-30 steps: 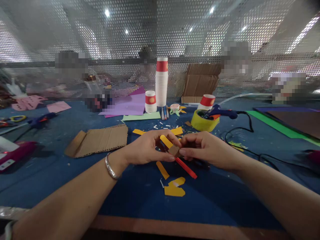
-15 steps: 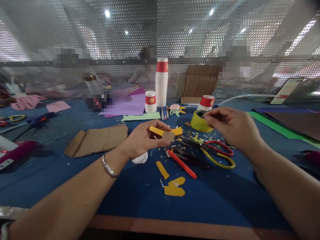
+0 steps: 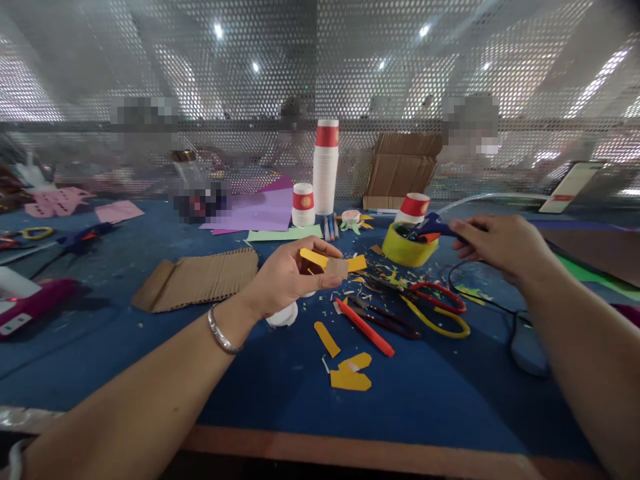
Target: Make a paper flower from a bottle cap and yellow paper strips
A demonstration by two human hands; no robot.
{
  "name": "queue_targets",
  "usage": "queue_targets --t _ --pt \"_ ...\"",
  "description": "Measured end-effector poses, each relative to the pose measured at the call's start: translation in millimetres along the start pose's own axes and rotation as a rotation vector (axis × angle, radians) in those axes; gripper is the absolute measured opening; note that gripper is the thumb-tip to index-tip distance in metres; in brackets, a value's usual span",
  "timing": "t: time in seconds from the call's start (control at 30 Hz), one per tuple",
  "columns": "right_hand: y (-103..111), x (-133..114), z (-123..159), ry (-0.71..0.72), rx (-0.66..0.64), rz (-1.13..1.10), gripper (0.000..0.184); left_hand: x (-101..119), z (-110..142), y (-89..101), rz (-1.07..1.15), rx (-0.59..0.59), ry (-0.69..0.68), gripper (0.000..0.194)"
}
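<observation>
My left hand [image 3: 290, 277] pinches a small brown cardboard square [image 3: 337, 268] between thumb and fingers, with a yellow paper strip [image 3: 314, 259] sticking out to its left. On the right, my right hand [image 3: 500, 243] has its fingers closed on the handle end of a dark blue glue gun [image 3: 440, 225]. The gun's front rests in a yellow tape roll [image 3: 410, 247]. Below the hands lie a red pen [image 3: 367, 328], yellow-and-red-handled scissors [image 3: 440, 310], dark-handled pliers [image 3: 387, 321] and cut yellow paper pieces [image 3: 350, 380]. A white object [image 3: 283, 315] sits partly under my left hand.
Corrugated cardboard [image 3: 200, 283] lies left. Behind stand a tall stack of paper cups [image 3: 325, 173] and a shorter one [image 3: 303, 205], near purple paper [image 3: 255, 212]. A black cord [image 3: 493, 300] loops on the right. A second glue gun [image 3: 83, 239] lies far left.
My right hand let go of the cardboard piece, moved right past the tape roll and closed on the glue gun's handle. My left hand kept the piece and turned it slightly.
</observation>
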State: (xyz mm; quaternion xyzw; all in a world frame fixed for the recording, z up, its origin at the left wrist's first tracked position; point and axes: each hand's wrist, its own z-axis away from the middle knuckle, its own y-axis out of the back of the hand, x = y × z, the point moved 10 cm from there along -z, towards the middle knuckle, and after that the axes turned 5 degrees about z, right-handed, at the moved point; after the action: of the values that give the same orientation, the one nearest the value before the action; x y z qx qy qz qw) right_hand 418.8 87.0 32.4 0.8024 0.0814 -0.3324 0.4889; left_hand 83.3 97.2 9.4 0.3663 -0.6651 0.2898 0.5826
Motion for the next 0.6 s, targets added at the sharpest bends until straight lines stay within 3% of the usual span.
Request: queue_targets --t 0.13,0.3,0.47,0.6 --pt "-12 12 7 -0.203 -0.138 -0.242 0.014 1 0 1.2 -0.028 0.005 -0.003 0.041" --pt "-12 10 12 -0.269 -0.114 -0.396 0.017 5 0 1.3 -0.009 0.014 -0.015 0.038" --pt "11 6 8 -0.179 0.065 -0.489 0.014 6 0 4.5 -0.010 0.022 -0.029 0.038" --pt "33 -9 3 0.027 0.184 -0.523 0.011 7 -1 9.2 -0.016 0.050 -0.045 0.038"
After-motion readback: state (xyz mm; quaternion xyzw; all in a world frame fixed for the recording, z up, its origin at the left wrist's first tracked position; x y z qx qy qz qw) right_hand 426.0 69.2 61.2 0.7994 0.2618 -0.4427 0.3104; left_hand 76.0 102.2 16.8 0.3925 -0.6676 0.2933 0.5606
